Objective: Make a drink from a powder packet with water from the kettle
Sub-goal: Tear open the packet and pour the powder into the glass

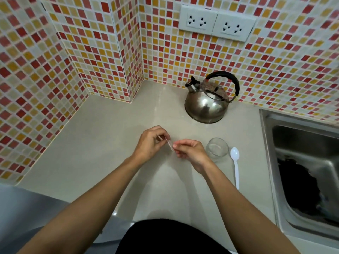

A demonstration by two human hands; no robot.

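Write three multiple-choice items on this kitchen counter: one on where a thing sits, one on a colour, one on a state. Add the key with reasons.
1. Where does the spoon lie?
A. Between the glass and the sink
B. Behind the kettle
C. Inside the glass

2. What colour is the kettle's handle?
A. Red
B. Black
C. White

3. What holds the packet?
A. Nothing, it lies on the counter
B. The right hand alone
C. The left hand and the right hand together

Key: 1 A, the spoon lies right of the glass, short of the sink rim. 2 B, the arched handle is black. 3 C, both hands' fingers pinch it.
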